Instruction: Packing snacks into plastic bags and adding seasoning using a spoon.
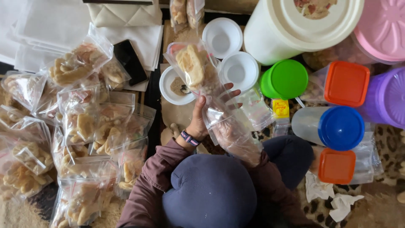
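Observation:
My left hand [197, 121], with a dark wristband, grips a clear plastic bag [198, 69] of pale fried crackers, thumb in front and fingers behind. The bag is held up, tilted toward the top left. My right hand [230, 131] wears a loose clear plastic glove and holds the lower, empty part of the same bag. Both hands meet just above my lap. A dark blue head covering [209, 192] hides my forearms.
Several filled cracker bags [90, 126] are piled at the left. Three white bowls [239, 69] stand ahead, one holding brown powder. Containers with green [287, 79], orange [346, 83], blue [341, 128] and pink lids crowd the right. A black phone [130, 62] lies on white paper.

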